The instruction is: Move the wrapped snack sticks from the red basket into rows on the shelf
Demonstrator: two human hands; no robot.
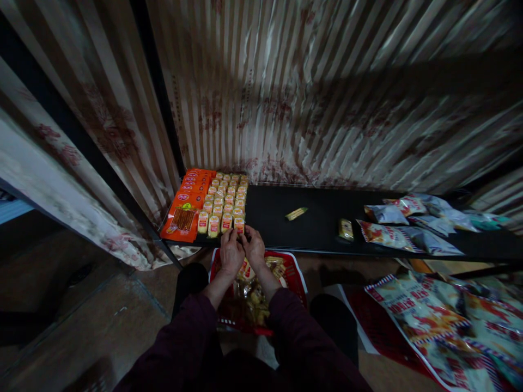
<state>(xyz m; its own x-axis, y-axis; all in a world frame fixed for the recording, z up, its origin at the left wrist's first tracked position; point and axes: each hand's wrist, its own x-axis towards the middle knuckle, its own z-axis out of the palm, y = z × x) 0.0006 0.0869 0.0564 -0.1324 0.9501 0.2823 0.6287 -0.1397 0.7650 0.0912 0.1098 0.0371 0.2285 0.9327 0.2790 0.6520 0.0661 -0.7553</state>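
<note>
My left hand point(231, 253) and my right hand point(254, 247) come together at the shelf's front edge, fingers curled in. Between their fingertips is a small wrapped snack packet point(239, 223), yellow with a red and white label, at the front right corner of a block of like packets point(223, 198) standing in neat rows. Orange snack bags point(188, 204) lie overlapped to the left of the rows. Below my wrists is a red basket point(300, 275) with a white rim, holding loose wrapped snacks point(255, 299). My hands partly hide the gripped packet.
On the black shelf point(269, 209) lie a slim yellow packet point(296, 214) and a small wrapped snack point(345, 230). Several chip bags point(388, 237) are piled at its right end. Larger bags point(433, 310) fill a container at lower right. A striped curtain point(265, 109) hangs behind.
</note>
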